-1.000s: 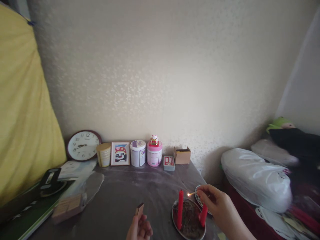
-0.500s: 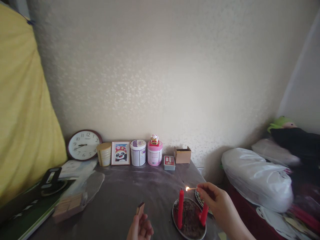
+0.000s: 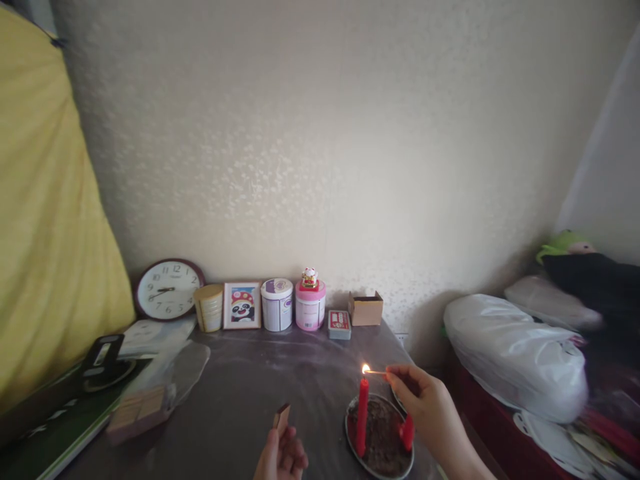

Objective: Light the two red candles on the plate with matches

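Observation:
Between thumb and fingers, my right hand [image 3: 425, 407] pinches a burning match [image 3: 377, 373]. The match's flame is at the wick of a tall red candle [image 3: 362, 420], which stands upright in a round dish of dark soil-like material [image 3: 383, 433]. A second red candle [image 3: 407, 432] stands at the dish's right side, partly hidden behind my right hand. My left hand [image 3: 283, 457] is closed on a small matchbox [image 3: 281, 419] to the left of the dish. Whether the tall candle's wick has caught fire, I cannot tell.
Along the wall stand a clock [image 3: 170, 289], a panda picture frame [image 3: 242, 307], round tins [image 3: 277, 307], a small tin [image 3: 339, 325] and a cardboard box [image 3: 365, 310]. Packed matchboxes [image 3: 137, 413] lie left. White plastic bags [image 3: 515, 353] are at right.
My right hand has moved left with the burning match, bringing its flame from beside the tall candle to right over its wick. My left hand has stayed about where it was.

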{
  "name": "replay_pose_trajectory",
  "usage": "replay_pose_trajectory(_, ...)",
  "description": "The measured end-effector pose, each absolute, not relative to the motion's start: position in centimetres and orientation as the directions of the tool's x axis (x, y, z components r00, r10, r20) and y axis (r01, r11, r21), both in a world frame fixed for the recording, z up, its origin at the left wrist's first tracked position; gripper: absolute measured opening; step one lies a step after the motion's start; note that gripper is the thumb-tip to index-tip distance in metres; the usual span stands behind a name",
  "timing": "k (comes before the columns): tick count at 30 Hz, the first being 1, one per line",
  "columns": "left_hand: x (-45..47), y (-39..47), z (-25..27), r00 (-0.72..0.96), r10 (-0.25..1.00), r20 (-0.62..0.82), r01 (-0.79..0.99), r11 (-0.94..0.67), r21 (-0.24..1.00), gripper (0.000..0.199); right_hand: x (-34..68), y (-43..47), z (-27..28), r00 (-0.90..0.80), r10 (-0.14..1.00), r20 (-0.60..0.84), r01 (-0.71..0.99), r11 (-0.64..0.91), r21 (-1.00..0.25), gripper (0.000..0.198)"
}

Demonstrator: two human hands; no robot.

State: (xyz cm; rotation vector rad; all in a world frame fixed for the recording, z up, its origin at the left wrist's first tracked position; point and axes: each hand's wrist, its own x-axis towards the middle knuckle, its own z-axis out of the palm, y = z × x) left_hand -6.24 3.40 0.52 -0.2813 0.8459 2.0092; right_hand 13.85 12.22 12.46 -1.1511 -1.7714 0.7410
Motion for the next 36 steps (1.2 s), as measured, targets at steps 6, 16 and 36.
replay_pose_trajectory(6,-6.3,3.5,0.3,-0.562,0.653,-0.508,-0.818,-0.347,0.458,0.017,13.7,12.0,12.3,-0.192,0.922,0.337,0.403,0.387,-0.830,0.029)
replay_pose_trajectory(16,-6.2,3.5,0.2,-0.562,0.664,-0.494,-0.820,-0.368,0.438,0.015,13.8,11.5,12.8,-0.190,0.920,0.344,0.415,0.392,-0.821,0.029)
replay_pose_trajectory(36,-7.2,3.4,0.3,-0.436,0.711,-0.552,-0.894,-0.271,0.356,0.017,13.7,11.5,13.1,-0.199,0.914,0.352,0.412,0.405,-0.817,0.028)
